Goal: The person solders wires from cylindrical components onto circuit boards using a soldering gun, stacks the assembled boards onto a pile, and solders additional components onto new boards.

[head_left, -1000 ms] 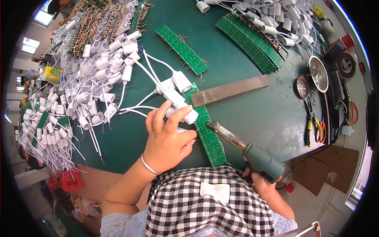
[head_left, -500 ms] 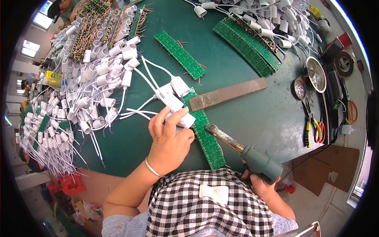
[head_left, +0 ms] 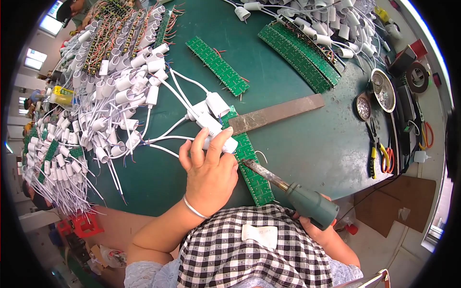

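Observation:
My left hand is closed, thumb and forefinger pinched at the left edge of a green circuit board. What they pinch is hidden. Its other fingers reach over a white cable cap, and more white caps with cables lie just beyond. My right hand is wrapped round the green handle of a soldering iron. The iron's tip is at the board, close to my left fingertips. Across the board's upper part lies a flat brown metal bar.
White capped cables are heaped at left, with another pile at far right. More green boards lie beyond the bar. On the right are a metal bowl, a small solder dish, yellow-handled pliers and orange-handled scissors.
The soldering iron has shifted left and slightly down along the board. My left hand has moved slightly, and a thin white wire now curls out at the board's right edge.

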{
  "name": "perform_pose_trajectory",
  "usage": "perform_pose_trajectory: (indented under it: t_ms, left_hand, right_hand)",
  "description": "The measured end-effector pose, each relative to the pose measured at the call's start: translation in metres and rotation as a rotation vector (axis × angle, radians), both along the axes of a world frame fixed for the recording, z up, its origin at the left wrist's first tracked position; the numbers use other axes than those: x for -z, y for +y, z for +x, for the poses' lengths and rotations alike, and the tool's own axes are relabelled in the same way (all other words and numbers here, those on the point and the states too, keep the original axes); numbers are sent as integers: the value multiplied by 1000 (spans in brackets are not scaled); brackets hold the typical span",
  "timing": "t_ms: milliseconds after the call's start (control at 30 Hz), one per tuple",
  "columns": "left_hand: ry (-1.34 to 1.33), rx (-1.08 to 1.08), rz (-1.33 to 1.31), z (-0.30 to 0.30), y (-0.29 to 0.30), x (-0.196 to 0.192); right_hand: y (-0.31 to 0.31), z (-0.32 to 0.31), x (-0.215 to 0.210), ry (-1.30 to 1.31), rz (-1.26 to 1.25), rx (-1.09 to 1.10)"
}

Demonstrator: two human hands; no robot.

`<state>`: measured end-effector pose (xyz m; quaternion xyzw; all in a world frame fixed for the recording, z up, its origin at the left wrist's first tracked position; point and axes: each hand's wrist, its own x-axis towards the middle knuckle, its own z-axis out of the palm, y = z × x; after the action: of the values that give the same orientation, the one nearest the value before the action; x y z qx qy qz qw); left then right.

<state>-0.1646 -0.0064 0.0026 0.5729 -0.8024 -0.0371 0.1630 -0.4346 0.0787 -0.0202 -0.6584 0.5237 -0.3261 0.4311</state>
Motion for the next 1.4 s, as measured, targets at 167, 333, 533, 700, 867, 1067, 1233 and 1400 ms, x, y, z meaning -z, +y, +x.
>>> perform_pose_trajectory:
  t_ms: [167,333,533,700,867,1067,1233,1400]
  left_hand:
    - [-34,3,-30,-2,1,2]
    - [-37,12,-24,-2,-1,0]
    - [-28,2,10,-3,-2,-5]
    - [-32,11,-2,-5,-3,-8]
    - [-54,-22,23,-7,-3,-7]
    - [-45,10,0,-6,0,-4]
    - [-66,34,-24,-13,-4,-3]
    - [-56,1,-50,-13,-9,2]
  right_hand:
    - [-1,0,0,-27,42,-17]
    - [-3,-3,-2,-28,79,-63]
    - [-1,-13,4,49,-12,-123]
    - [14,-8,2,-448,201,218]
    - [-13,-22,-9,-512,-175,567]
    - [-50,-81,-51,-332,-662,833]
    - [-82,-126,-49,-95,-654,1060]
    - [-126,-142,-24,-98,-641,1000]
